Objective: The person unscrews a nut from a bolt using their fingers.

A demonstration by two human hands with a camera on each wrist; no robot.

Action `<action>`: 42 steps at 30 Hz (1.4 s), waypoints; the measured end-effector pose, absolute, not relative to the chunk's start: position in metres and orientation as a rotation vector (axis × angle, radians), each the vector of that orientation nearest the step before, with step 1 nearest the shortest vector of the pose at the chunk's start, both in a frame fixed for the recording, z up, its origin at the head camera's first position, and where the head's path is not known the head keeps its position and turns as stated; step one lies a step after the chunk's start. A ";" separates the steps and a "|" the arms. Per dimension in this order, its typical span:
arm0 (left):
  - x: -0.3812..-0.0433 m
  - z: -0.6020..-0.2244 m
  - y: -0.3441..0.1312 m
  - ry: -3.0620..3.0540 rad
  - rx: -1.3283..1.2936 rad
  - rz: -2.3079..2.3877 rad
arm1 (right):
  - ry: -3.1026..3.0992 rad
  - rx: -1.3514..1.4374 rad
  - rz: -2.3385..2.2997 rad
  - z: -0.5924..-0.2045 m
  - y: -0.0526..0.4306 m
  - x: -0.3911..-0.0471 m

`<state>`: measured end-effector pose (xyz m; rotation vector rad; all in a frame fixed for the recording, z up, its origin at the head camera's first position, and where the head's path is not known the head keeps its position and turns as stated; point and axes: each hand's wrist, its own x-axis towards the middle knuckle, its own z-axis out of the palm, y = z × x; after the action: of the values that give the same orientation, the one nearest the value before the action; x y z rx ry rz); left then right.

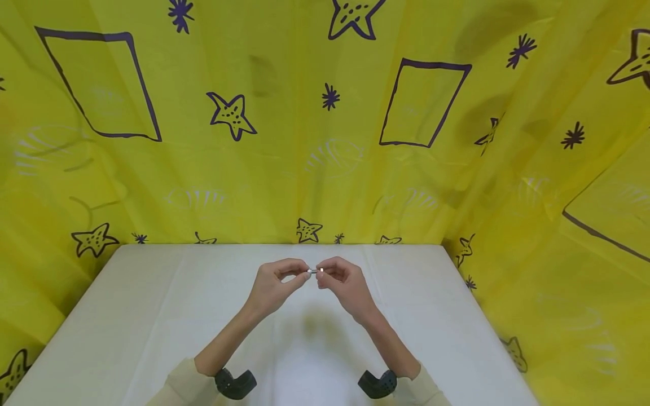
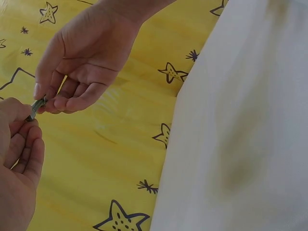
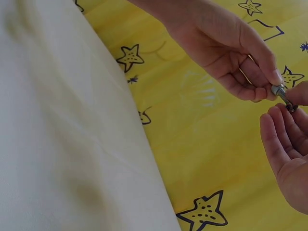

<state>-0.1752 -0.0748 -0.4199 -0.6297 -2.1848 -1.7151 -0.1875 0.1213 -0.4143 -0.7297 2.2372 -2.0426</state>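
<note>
A small silvery bolt [image 1: 314, 271] spans the short gap between the two hands, held up over the white table [image 1: 213, 338]. My left hand [image 1: 276, 285] pinches one end between thumb and fingertips. At the other end, my right hand [image 1: 350, 287] pinches a small piece at the bolt's tip, largely covered by the fingers. The right wrist view shows the threaded shaft of the bolt [image 3: 283, 95], with a thicker grey end at the left hand [image 3: 226, 53] and a darker end at the right hand's fingers [image 3: 276, 137].
A yellow curtain [image 1: 284, 186] printed with starfish and frames hangs behind the table and along both sides. Dark wrist mounts [image 1: 236, 384] sit on both forearms, by the light sleeves [image 1: 188, 383]. Soft shadows fall on the tabletop below the hands.
</note>
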 end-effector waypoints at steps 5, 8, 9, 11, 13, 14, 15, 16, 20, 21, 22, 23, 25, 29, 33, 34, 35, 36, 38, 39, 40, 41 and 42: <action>-0.175 -0.419 -0.075 -2.184 -0.633 -1.705 | 2.250 -0.786 -2.063 -0.415 0.122 -0.187; -0.175 -0.420 -0.075 -2.186 -0.634 -1.705 | 2.259 -0.796 -2.056 -0.416 0.123 -0.187; -0.174 -0.420 -0.075 -2.187 -0.634 -1.703 | 2.262 -0.802 -2.049 -0.416 0.123 -0.187; -0.174 -0.420 -0.075 -2.190 -0.629 -1.702 | 2.257 -0.798 -2.039 -0.416 0.123 -0.186; -0.173 -0.420 -0.075 -2.192 -0.628 -1.698 | 2.248 -0.777 -2.028 -0.414 0.123 -0.185; -0.173 -0.420 -0.075 -2.190 -0.630 -1.698 | 2.240 -0.760 -2.026 -0.414 0.123 -0.185; -0.173 -0.420 -0.075 -2.190 -0.632 -1.693 | 2.235 -0.737 -2.022 -0.413 0.123 -0.185; -0.173 -0.420 -0.075 -2.187 -0.632 -1.700 | 2.231 -0.711 -2.017 -0.413 0.123 -0.185; -0.173 -0.419 -0.075 -2.180 -0.635 -1.702 | 2.239 -0.657 -2.001 -0.413 0.123 -0.186; -0.173 -0.419 -0.075 -2.180 -0.632 -1.708 | 2.237 -0.662 -2.008 -0.413 0.123 -0.186; -0.173 -0.419 -0.075 -2.177 -0.633 -1.717 | 2.233 -0.671 -2.017 -0.413 0.123 -0.186; -0.173 -0.419 -0.075 -2.178 -0.631 -1.719 | 2.227 -0.684 -2.031 -0.413 0.124 -0.186; -0.173 -0.419 -0.075 -2.179 -0.625 -1.726 | 2.217 -0.718 -2.057 -0.413 0.124 -0.186; -0.173 -0.418 -0.075 -2.186 -0.626 -1.716 | 2.237 -0.782 -2.073 -0.414 0.124 -0.186; -0.173 -0.417 -0.075 -2.189 -0.630 -1.711 | 2.245 -0.822 -2.080 -0.414 0.124 -0.186; -0.173 -0.418 -0.075 -2.189 -0.628 -1.709 | 2.238 -0.830 -2.083 -0.413 0.124 -0.185; -0.173 -0.418 -0.075 -2.188 -0.627 -1.714 | 2.229 -0.833 -2.084 -0.413 0.124 -0.185; -0.173 -0.418 -0.075 -2.186 -0.626 -1.715 | 2.217 -0.832 -2.083 -0.413 0.124 -0.185; -0.173 -0.418 -0.075 -2.184 -0.621 -1.722 | 2.178 -0.821 -2.082 -0.412 0.124 -0.184; -0.173 -0.418 -0.075 -2.184 -0.618 -1.722 | 2.168 -0.808 -2.076 -0.412 0.125 -0.184; -0.173 -0.418 -0.075 -2.182 -0.616 -1.726 | 2.164 -0.786 -2.069 -0.412 0.125 -0.184; -0.173 -0.418 -0.075 -2.183 -0.614 -1.726 | 2.166 -0.759 -2.062 -0.411 0.125 -0.183; -0.173 -0.418 -0.075 -2.182 -0.613 -1.726 | 2.172 -0.731 -2.056 -0.411 0.124 -0.183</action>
<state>-0.1732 -0.0749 -0.4179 -0.6131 -2.1824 -1.7265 -0.1833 0.1243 -0.4113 -0.7313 2.1715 -2.0562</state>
